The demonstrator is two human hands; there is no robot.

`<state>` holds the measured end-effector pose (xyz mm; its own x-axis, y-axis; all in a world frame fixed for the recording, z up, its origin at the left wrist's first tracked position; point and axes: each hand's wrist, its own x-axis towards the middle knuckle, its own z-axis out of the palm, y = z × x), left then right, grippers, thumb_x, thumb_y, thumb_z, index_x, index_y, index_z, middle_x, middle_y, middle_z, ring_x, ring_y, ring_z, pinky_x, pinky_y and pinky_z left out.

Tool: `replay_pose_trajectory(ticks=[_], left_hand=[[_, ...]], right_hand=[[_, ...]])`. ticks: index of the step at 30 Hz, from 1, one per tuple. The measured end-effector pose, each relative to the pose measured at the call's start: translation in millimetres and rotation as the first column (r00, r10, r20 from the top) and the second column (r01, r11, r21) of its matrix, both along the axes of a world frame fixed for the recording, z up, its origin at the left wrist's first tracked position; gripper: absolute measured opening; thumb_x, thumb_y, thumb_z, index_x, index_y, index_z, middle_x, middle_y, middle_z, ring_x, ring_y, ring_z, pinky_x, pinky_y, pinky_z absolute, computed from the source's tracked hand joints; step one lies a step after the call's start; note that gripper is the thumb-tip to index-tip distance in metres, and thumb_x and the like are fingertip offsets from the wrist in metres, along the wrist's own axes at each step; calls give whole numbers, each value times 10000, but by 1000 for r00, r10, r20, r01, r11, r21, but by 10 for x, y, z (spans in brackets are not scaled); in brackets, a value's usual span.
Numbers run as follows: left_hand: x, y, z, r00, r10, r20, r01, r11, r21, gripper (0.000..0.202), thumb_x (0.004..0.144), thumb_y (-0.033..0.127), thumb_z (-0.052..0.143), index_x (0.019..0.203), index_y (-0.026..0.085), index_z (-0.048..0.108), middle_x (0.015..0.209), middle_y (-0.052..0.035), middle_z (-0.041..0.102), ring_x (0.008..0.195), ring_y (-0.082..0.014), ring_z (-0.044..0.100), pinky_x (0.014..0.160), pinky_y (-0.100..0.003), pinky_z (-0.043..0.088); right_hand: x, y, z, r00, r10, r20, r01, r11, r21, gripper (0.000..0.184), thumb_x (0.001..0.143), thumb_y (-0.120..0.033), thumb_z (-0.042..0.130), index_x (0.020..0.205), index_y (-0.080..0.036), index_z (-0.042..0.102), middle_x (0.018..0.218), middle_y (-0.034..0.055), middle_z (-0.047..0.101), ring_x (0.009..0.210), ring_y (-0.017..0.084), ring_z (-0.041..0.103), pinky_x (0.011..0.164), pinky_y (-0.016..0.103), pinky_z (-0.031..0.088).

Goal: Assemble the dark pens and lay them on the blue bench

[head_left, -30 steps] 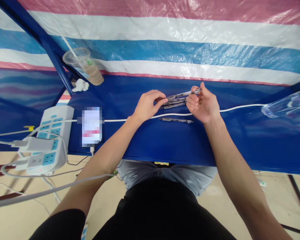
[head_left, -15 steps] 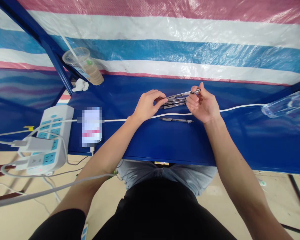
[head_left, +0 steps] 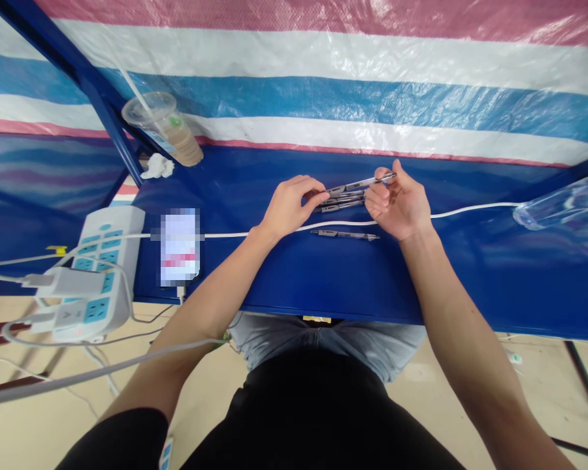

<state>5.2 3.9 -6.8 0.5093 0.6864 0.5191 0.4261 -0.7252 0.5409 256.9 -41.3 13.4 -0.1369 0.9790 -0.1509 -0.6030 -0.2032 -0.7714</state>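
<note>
Pens of clear plastic with dark grey grips (head_left: 345, 198), slim and straight, are held in a loose fan between the two hands over a glossy dark blue tabletop (head_left: 284, 281); at least three can be made out, though the exact number is hidden. By the left hand (head_left: 294, 203), the grip ends are pinched together between thumb and fingertips. By the right hand (head_left: 402, 202), its fingers curled, the far end of the uppermost pen (head_left: 357, 185) is gripped; whether the lower pens are also clasped there cannot be told. The drawing together of the pens is judged only partly done: the uppermost one is splayed from the others at its far end, and one matching loose pen (head_left: 345, 234) is left outside both hands, laid flat on the tabletop, just on the near side of a thin white cable (head_left: 343, 223).
</note>
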Motion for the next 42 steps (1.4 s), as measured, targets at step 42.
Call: replay_pose_trajectory(ticks=[42], left_hand=[[4,-1,3,1000,-8,-5,8,1000,-9,186,1032,341,668,950,195,748,910,-51,761,817,-197,669,805,-343,529]], right_hand=[[-6,-1,-5,1000,0,-29,1,1000,20,348,1018,-542,699,834,-259,619,546,-56,482,453,99,425,424,274,351]])
